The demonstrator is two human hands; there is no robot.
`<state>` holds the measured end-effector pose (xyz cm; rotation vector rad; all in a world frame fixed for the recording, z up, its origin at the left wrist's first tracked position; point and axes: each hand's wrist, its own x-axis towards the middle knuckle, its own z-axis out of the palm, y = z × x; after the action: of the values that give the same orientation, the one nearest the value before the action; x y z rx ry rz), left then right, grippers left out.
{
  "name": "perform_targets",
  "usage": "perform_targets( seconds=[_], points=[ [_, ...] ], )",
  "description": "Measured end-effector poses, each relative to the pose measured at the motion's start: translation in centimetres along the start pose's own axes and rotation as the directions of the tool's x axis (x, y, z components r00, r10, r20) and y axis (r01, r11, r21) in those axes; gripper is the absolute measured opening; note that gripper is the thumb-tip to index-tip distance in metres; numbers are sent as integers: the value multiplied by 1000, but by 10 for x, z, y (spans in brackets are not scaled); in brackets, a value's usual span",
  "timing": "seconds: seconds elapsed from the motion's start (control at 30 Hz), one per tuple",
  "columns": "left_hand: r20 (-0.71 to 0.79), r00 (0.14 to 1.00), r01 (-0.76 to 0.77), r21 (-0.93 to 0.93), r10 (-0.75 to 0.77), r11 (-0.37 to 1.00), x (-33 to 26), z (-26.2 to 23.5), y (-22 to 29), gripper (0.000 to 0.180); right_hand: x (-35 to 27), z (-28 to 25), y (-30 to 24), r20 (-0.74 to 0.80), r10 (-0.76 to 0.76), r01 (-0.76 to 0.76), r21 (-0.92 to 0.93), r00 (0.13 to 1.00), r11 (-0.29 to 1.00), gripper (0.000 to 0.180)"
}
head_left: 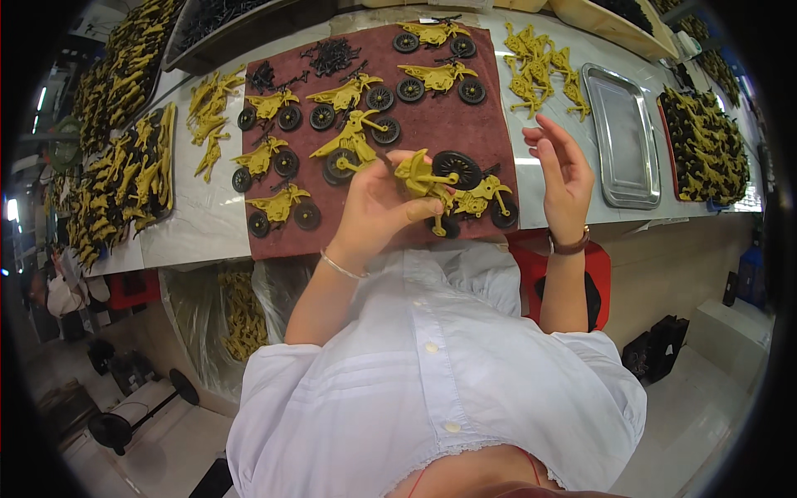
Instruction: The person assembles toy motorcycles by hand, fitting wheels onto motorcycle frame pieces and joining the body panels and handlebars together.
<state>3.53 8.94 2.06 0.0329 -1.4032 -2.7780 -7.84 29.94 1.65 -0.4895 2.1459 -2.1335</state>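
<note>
My left hand [369,207] is closed on a yellow toy motorcycle [413,174], raised above the near edge of a dark red cloth [349,236]. A black wheel [457,169] shows on the held toy's upper right side; my fingers cover part of its body. To the right, just past the cloth's edge, my right hand [566,187] is lifted with loosely bent fingers apart and nothing visible in it. Close behind the held toy, another yellow motorcycle [477,199] with black wheels lies on the cloth. Several similar motorcycles [344,141] are spread over the cloth's left side and far end.
Small black parts [332,58] lie piled at the cloth's far side. Loose yellow bodies [535,66] are heaped on the white table beyond my right hand. A metal tray [623,137] lies farther right. Loaded trays of toys [706,149] stand at both sides; a red stool [531,261] is below.
</note>
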Motion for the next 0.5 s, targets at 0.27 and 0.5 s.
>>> perform_targets(
  seconds=[0.27, 0.5],
  points=[
    [145, 953, -17, 902, -266, 431, 108, -4, 15, 43, 63, -39, 62, 41, -268, 214, -723, 963, 657, 40],
    [232, 958, -219, 971, -170, 95, 127, -3, 11, 30, 74, -42, 71, 64, -196, 158, -842, 979, 516, 38]
  ],
)
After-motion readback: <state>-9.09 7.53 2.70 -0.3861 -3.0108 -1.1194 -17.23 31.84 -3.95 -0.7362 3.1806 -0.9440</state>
